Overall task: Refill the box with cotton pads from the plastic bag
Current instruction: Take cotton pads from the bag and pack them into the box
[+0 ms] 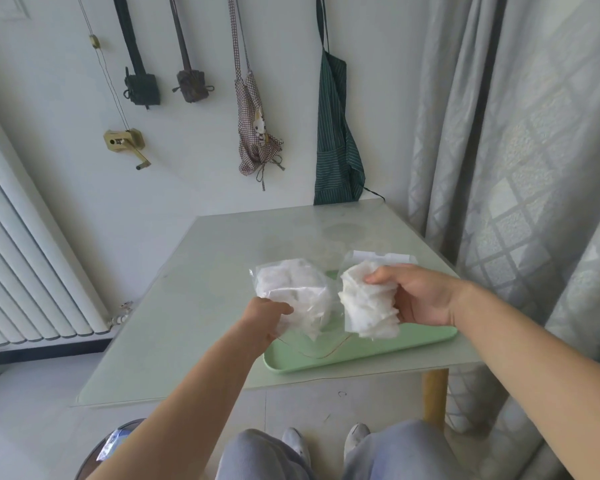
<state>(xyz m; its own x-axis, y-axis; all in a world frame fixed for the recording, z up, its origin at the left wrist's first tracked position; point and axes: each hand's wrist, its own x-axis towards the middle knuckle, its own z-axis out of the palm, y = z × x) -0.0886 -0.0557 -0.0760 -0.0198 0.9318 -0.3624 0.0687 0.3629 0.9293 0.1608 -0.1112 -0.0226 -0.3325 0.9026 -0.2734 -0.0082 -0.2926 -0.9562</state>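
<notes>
My left hand grips the lower edge of a clear plastic bag that still holds white cotton pads, lifted above the table. My right hand is closed around a thick stack of white cotton pads, held in the air beside the bag. Under both hands lies a light green tray. A clear box stands on the tray below the bag; only its thin edges show. Behind the stack a white-topped clear package peeks out.
The pale glass-topped table has a yellow wooden leg at the front right. Grey curtains hang close on the right, a white radiator on the left. Aprons and bags hang on the far wall.
</notes>
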